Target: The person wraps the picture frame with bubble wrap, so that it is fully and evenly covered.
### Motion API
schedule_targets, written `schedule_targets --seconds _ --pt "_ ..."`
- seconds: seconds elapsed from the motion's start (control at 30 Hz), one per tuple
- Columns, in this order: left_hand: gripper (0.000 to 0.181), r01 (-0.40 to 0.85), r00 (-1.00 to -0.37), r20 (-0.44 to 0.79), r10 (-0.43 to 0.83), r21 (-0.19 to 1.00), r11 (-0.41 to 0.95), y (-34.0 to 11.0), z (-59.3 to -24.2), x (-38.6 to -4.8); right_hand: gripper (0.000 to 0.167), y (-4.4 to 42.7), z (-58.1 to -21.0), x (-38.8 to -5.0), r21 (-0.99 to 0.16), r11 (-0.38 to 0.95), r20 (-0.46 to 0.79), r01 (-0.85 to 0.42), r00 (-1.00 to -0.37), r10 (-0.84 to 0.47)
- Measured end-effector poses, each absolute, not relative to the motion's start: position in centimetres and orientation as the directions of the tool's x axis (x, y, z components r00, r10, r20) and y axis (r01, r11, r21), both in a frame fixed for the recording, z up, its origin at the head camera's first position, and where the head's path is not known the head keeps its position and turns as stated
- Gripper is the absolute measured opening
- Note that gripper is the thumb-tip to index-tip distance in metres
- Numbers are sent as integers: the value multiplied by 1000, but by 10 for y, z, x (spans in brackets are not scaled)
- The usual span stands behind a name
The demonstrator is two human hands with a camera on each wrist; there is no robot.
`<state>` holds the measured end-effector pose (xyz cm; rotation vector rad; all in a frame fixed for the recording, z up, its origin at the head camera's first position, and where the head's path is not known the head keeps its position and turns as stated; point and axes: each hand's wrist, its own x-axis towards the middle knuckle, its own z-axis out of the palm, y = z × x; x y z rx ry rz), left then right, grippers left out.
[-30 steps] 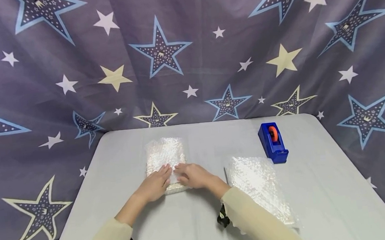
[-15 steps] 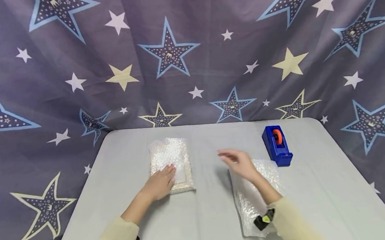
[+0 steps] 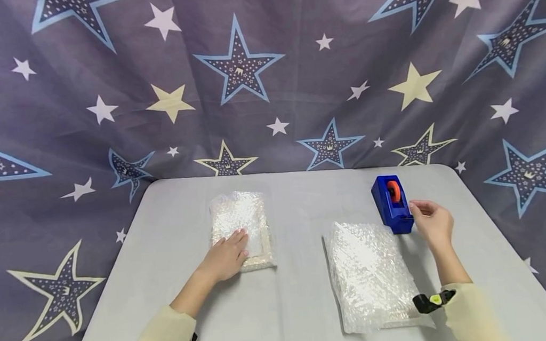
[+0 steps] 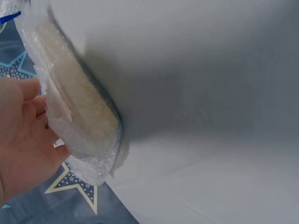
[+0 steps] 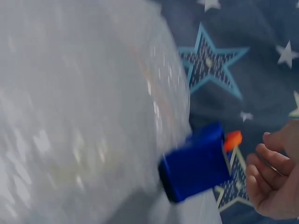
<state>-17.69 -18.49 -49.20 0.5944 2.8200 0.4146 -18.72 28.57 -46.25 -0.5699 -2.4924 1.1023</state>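
Note:
A package in clear bubble wrap [image 3: 228,209], with a pale frame-like edge, lies left of centre on the table. My left hand [image 3: 227,257] rests on its lower part, fingers fairly straight; the left wrist view shows the hand [image 4: 30,140] against the wrap [image 4: 84,93]. A blue tape dispenser [image 3: 392,212] with an orange core stands at the right back. My right hand [image 3: 433,225] is at its right side, fingertips close to its front end. In the right wrist view, the fingers [image 5: 261,172] are loosely bent beside the dispenser [image 5: 196,168]; no tape shows between them.
A second, larger bubble-wrapped package [image 3: 370,275] lies right of centre, its top corner close to the dispenser. The white table [image 3: 295,206] ends at the back against a star-printed curtain [image 3: 291,94].
My right hand has left the left package and moved right, over the second package, to the far side of the tape dispenser. My left hand stays on the left package.

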Motion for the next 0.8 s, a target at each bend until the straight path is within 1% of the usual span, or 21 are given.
schedule_targets --seconds 0.1,0.17,0.27,0.33,0.4,0.63,0.8 --pt "50 356 -891 -173 421 310 882 -185 -492 -176 31 302 -468 -191 -658 709 140 253 -884 446" --pt "50 361 -891 -166 423 306 881 -185 -493 -176 35 308 -471 -194 -616 739 81 273 -911 403" --pt "50 358 -895 -155 417 307 882 -185 -494 -177 43 313 -471 -200 -601 738 -42 307 -934 354" --pt "49 358 -897 -148 417 311 880 -184 -495 -178 49 313 -470 -204 -609 713 -121 347 -929 349" --pt "50 354 -896 -155 415 315 881 -184 -495 -178 50 313 -469 -206 -612 698 -162 372 -923 349" --pt "50 341 -898 -167 408 321 883 -184 -498 -178 40 306 -467 -211 -606 689 -152 397 -908 390" --pt "51 338 -901 -161 402 318 886 -185 -498 -178 39 303 -466 -214 -630 648 -181 429 -892 415"
